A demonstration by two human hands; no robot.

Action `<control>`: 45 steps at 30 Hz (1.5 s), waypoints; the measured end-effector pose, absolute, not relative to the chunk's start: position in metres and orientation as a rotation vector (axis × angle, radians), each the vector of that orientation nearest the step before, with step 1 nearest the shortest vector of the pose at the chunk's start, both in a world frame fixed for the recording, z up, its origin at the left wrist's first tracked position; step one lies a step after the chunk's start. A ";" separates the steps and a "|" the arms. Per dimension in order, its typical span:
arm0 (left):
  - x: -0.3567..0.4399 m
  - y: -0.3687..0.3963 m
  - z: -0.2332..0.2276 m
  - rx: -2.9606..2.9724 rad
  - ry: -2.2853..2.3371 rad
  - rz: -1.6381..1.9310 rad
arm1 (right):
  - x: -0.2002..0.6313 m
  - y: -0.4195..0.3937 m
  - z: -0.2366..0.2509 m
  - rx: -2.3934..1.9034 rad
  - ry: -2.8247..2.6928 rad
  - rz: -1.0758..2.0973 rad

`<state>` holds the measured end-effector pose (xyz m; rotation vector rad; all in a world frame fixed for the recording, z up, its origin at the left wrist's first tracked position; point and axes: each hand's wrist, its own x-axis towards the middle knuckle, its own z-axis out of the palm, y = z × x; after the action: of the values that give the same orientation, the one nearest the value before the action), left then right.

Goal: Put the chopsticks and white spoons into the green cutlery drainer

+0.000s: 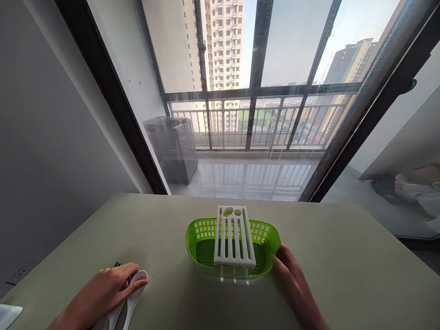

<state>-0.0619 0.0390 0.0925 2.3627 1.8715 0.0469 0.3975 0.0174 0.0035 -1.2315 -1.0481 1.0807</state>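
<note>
One pale green table (343, 256) by balcony window (292, 55)

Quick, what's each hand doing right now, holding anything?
Left hand: resting on the white spoons; a closed grip cannot be told.
Right hand: open, fingers touching the green basket rim.

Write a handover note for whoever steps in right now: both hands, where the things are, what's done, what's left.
Left hand: lies flat on white spoons at the table's near left; something dark pokes out beside them, too hidden to identify.
Right hand: fingers touch the right rim of the green basket, not lifting it.
White slotted rack sits across the basket's middle.
Done: rack on basket.
Left: the spoons lie outside the basket; no utensil visible in the rack's slots.
</note>
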 end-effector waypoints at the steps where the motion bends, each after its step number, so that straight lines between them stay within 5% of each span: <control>1: -0.062 0.040 0.094 2.369 1.850 0.030 | 0.397 0.018 0.004 -1.228 -1.048 1.085; 10: -0.043 0.049 0.105 2.615 2.094 0.404 | 0.397 0.017 0.005 -1.259 -1.052 1.096; 15: 0.034 0.034 0.128 2.881 1.738 0.768 | 0.399 0.018 0.000 -1.240 -1.045 1.078; 26: 0.158 0.008 0.140 3.151 1.012 0.935 | 0.400 0.012 0.017 -1.194 -1.121 1.184; 37: 0.127 0.040 0.136 2.997 1.176 1.299 | 0.401 0.012 -0.006 -1.314 -1.158 0.978; 45: 0.042 0.069 0.142 2.807 1.731 1.366 | 0.391 0.011 -0.002 -1.327 -1.121 0.940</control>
<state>0.0423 0.0691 0.1423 2.8069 1.7306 1.3665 0.3908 0.0107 -0.0022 -1.3275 -1.1208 0.9404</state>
